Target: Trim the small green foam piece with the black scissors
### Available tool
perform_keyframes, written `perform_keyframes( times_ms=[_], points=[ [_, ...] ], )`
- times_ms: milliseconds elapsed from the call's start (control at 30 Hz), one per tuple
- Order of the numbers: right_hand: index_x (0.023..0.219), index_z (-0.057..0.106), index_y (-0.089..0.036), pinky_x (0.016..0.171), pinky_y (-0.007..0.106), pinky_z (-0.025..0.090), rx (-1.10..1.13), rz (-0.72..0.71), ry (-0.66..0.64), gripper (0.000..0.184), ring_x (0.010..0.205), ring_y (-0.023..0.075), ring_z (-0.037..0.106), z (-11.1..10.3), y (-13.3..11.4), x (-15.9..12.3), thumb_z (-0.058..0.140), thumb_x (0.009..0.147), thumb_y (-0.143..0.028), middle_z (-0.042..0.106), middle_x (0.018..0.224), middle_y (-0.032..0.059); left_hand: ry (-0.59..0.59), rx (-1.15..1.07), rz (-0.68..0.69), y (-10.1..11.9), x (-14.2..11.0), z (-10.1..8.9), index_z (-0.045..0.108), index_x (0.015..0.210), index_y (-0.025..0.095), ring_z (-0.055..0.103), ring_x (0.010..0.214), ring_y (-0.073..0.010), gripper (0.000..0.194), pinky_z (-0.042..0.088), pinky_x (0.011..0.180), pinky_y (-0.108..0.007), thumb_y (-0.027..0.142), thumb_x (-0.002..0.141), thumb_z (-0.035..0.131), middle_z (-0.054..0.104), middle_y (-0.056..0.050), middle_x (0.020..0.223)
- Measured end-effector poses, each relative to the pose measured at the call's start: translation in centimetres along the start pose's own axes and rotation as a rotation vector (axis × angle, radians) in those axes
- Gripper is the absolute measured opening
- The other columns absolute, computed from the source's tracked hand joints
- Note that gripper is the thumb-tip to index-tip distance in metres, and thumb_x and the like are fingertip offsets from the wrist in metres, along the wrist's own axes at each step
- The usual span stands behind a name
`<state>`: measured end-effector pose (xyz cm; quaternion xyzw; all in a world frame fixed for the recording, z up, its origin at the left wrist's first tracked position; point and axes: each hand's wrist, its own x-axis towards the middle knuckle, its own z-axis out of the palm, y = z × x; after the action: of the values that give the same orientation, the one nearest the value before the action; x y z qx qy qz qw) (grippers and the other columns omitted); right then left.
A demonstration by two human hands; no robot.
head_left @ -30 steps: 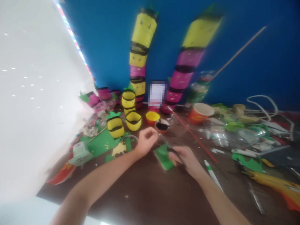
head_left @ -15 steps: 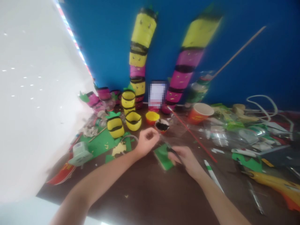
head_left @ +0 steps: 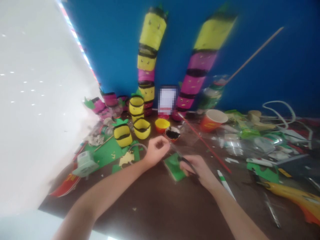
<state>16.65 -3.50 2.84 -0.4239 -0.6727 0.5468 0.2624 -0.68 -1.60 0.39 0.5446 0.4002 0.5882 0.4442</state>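
Scissors (head_left: 186,160) with a dark handle are gripped in my right hand (head_left: 198,170), their thin blades pointing up and left. Close to the blade tips, the thumb and fingers of my left hand (head_left: 158,149) are pinched together; what is between them is too small and blurred to make out. Beneath the scissors a green square piece (head_left: 173,168) lies on the dark table. Just beyond my left hand stands a small cup (head_left: 173,134) with black stuff in it, beside a yellow cup (head_left: 162,125).
Yellow painted bottle cups (head_left: 123,136) stand left of my hands. Tall yellow and pink bottle stacks (head_left: 147,63) rise against the blue wall. To the right are a paper cup (head_left: 213,120), a red stick (head_left: 207,145), a marker (head_left: 226,186), clear bottles and a yellow glue gun (head_left: 290,193).
My right hand and the scissors have shifted very slightly, the handle tilting a little. My left hand keeps its pinch in the same place.
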Motion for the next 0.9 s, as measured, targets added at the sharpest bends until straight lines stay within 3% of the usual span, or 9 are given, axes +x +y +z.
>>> perform_keyframes(
  times_ms=[900],
  points=[
    [0.044,0.040,-0.017,0.046,0.021,0.027,0.016,0.037,0.005,0.049,0.045,0.0072,0.034,0.09,-0.02,0.01,0.058,0.070,-0.055,0.038,0.045,-0.0044,0.041,0.006,-0.005,0.05,0.08,-0.06,0.053,0.060,0.014,0.041,0.051,-0.0062,0.012,0.035,0.052,-0.020,0.019,0.071,0.057,0.049,0.004,0.056]
  ],
)
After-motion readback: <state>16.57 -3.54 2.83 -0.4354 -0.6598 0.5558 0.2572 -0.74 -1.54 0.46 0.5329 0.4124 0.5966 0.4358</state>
